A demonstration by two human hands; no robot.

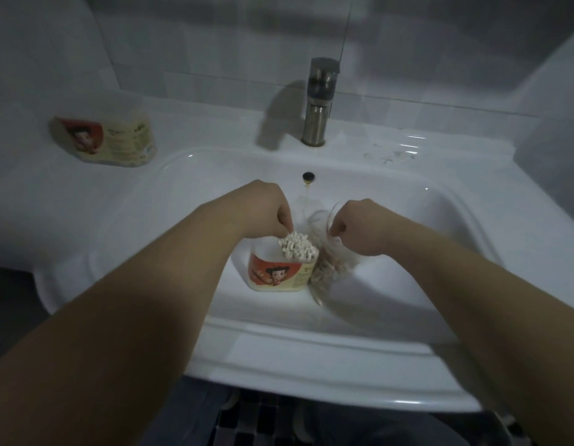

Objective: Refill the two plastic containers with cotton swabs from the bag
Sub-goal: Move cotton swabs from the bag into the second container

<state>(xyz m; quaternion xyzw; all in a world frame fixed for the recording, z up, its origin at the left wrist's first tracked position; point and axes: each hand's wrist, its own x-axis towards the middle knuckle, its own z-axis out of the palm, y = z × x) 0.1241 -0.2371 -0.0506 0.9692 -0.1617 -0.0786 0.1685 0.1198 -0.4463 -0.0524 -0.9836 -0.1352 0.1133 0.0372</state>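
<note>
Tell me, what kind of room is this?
Most likely a bathroom: a white washbasin with a metal tap behind it, set against a tiled wall.

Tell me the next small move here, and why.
Probably the left hand should push the cotton swabs it pinches down into the container. They stand bunched at its right side, with room left beside them. The right hand grips the bag right next to it, so another bunch could follow.
</note>
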